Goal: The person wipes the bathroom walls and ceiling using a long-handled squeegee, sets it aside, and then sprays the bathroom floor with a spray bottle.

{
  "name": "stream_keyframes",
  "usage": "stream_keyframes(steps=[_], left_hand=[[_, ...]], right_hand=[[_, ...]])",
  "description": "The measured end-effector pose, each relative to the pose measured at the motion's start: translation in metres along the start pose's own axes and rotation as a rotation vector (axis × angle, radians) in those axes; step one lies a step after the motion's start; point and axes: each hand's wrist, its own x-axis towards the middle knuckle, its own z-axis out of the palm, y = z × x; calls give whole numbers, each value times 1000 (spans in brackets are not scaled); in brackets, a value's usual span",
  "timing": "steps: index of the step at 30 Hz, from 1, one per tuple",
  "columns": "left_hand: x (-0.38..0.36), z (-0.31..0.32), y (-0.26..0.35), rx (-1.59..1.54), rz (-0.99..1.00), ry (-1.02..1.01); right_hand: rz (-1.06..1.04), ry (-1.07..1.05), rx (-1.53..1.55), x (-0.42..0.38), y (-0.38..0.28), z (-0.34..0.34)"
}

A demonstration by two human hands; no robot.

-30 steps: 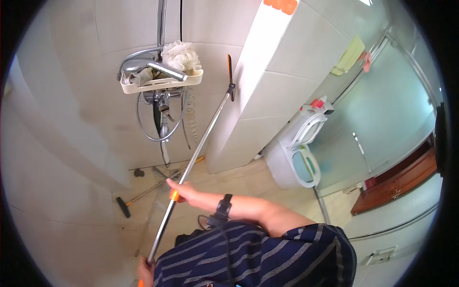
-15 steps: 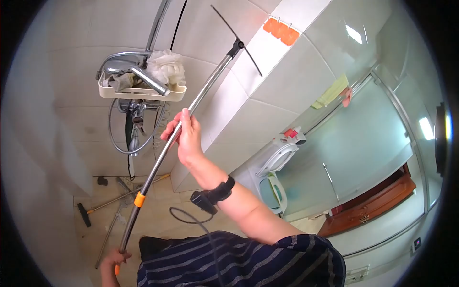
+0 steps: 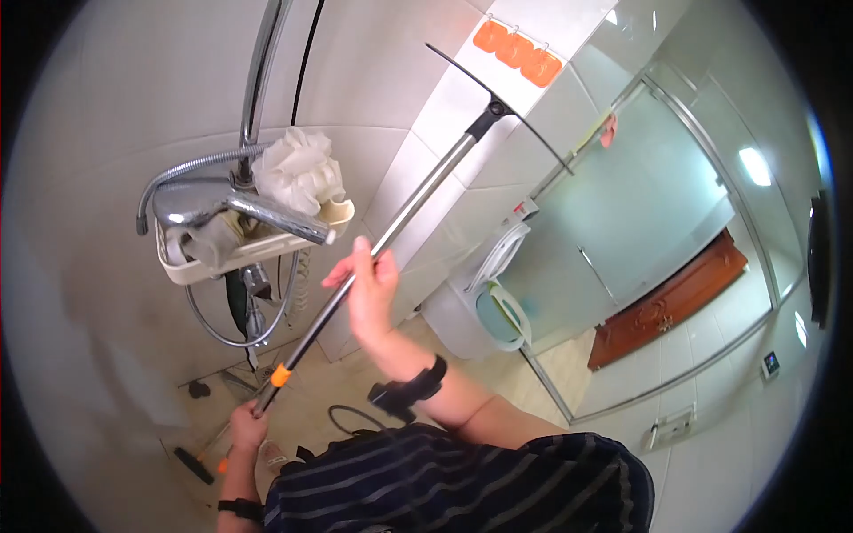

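A long-handled squeegee point(image 3: 428, 190) with a metal pole, an orange band and a thin black blade slants up across the view. Its blade end is up by the tiled wall corner, below the orange hooks. My right hand point(image 3: 371, 298) is closed around the middle of the pole, thumb pointing up along it. Lower down, my left hand point(image 3: 248, 425) grips the dark part of the handle just below the orange band. Both wrists wear black straps. Part of the handle's lower end is hidden by my left hand.
On the left wall hangs a white shower caddy point(image 3: 253, 255) with a shower head point(image 3: 275, 218) and a white bath puff point(image 3: 300, 173). Orange hooks point(image 3: 509, 51) are on the wall. A toilet point(image 3: 471, 306) stands beside a frosted glass panel point(image 3: 640, 222). A black brush head point(image 3: 193, 465) lies on the floor.
The squeegee's blade end has shifted right in view. My left hand has moved up and right with the handle. The view has turned, bringing the shower caddy closer.
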Motion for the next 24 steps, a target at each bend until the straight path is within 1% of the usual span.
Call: stream_keyframes(steps=[2, 3, 4, 6, 8, 10, 11, 12, 13, 15, 17, 18, 19, 20, 21, 22, 24], left_hand=[[31, 1, -1, 43, 55, -140], [43, 2, 1, 58, 76, -185], [52, 2, 14, 73, 93, -230], [71, 7, 20, 99, 141, -292], [84, 19, 19, 111, 132, -353], [90, 30, 1, 133, 118, -408], [92, 37, -11, 105, 89, -443], [96, 43, -24, 79, 60, -471], [94, 47, -38, 109, -6, -436], [93, 43, -54, 162, -23, -457], [87, 40, -72, 215, -46, -482], [83, 39, -82, 227, -136, -488], [81, 38, -92, 241, -223, -492], [81, 38, -106, 250, -233, -499], [80, 40, -125, 298, -249, -532], [75, 42, -146, 347, -271, -565], [65, 51, -193, 325, -292, -605]], right_hand=[[-69, -11, -175, 33, -2, -5], [-99, 33, -115, 52, 1, -7], [-130, 77, -145, 68, -8, -6], [-173, 157, -178, 98, -24, -7], [-171, 211, -188, 115, -24, -9], [-260, 233, -447, 117, -10, -14], [-238, 261, -474, 113, -2, -16], [-220, 273, -472, 110, 14, -21], [-234, 281, -529, 106, 35, -32], [-231, 294, -587, 93, 65, -39], [-314, 313, -748, 75, 97, -45], [-299, 316, -749, 70, 118, -53], [-234, 325, -686, 65, 143, -62], [-169, 334, -624, 58, 161, -69], [-95, 330, -633, 46, 165, -66], [-73, 332, -637, 38, 185, -75], [-14, 325, -672, 25, 231, -94]])
